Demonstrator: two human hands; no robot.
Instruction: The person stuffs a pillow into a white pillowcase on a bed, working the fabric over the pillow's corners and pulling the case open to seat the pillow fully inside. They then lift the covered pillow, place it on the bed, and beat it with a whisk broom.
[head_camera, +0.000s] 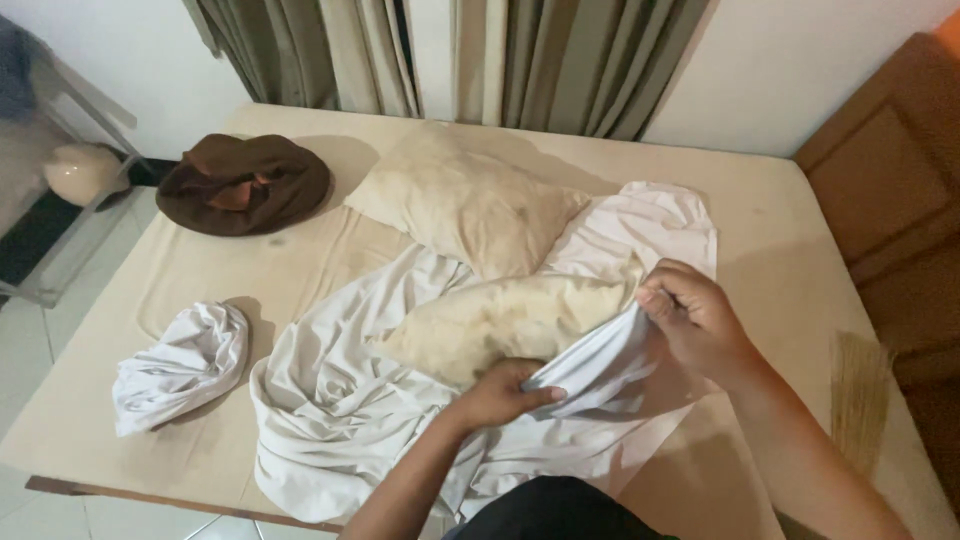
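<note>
— Where is the pillow lying from the hands?
— The yellowed pillow (500, 320) is lying mid-mattress (800, 260), long axis running left-right, half inside the white pillowcase (600, 365). The left hand (505, 392) is pinching the case's lower edge just under it; the right hand (695, 320) is gripping the upper edge at its right end.

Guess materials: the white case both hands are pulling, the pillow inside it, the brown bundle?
White pillowcase: thin woven fabric, likely cotton, matte; fine soft creases. Pillow: cream cloth shell, soft filling; yellowed, dents under the left hand. Brown bundle: thicker matte cloth, maybe towel; bulky folds.
</note>
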